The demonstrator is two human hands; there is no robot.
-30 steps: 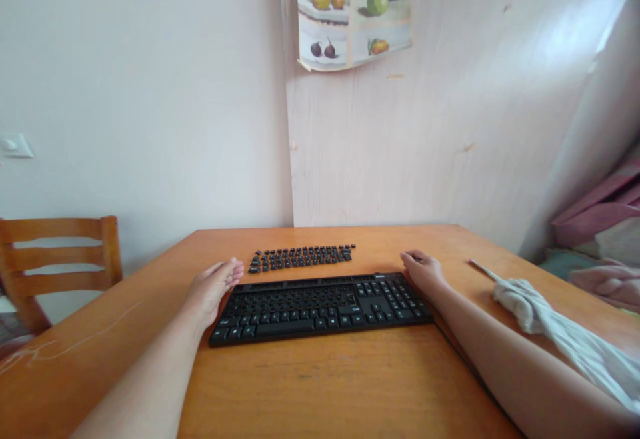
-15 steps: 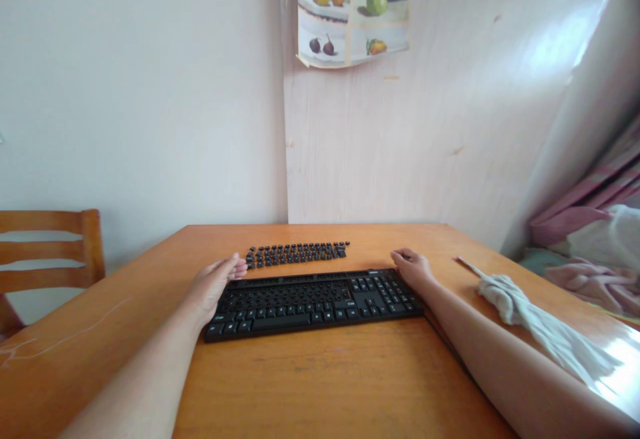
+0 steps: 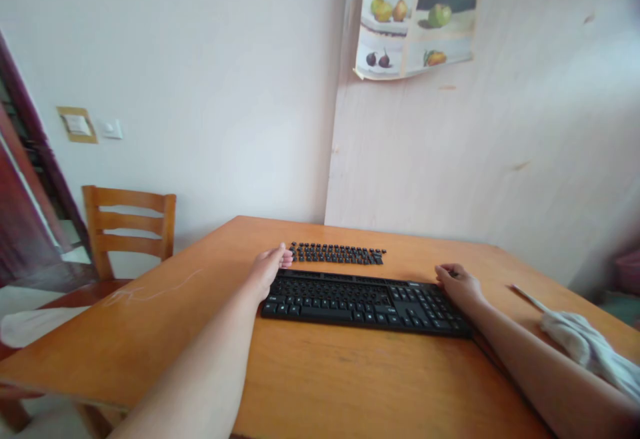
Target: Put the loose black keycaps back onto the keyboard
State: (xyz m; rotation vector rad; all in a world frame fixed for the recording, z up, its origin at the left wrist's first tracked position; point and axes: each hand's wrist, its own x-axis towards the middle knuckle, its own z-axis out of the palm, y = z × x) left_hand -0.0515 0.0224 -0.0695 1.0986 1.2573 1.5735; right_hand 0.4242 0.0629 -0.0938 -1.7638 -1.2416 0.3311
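A black keyboard [image 3: 360, 299] lies across the orange wooden table [image 3: 350, 385]. My left hand [image 3: 269, 267] rests against its far left corner, fingers stretched out together and touching the edge. My right hand [image 3: 457, 283] sits over the far right corner with its fingers curled on the keyboard's edge. Just behind the keyboard, several loose black keycaps [image 3: 337, 253] are laid out in neat rows, close to my left fingertips.
A crumpled white cloth [image 3: 585, 345] and a thin stick [image 3: 527, 297] lie on the table to the right of my right forearm. A wooden chair [image 3: 127, 225] stands at the table's left side, beside a dark doorway [image 3: 20, 225]. A fruit poster [image 3: 415, 29] hangs on the wall.
The view has swung to the left, bringing the chair, wall switch and doorway into sight. Both hands stay at the keyboard's two ends.
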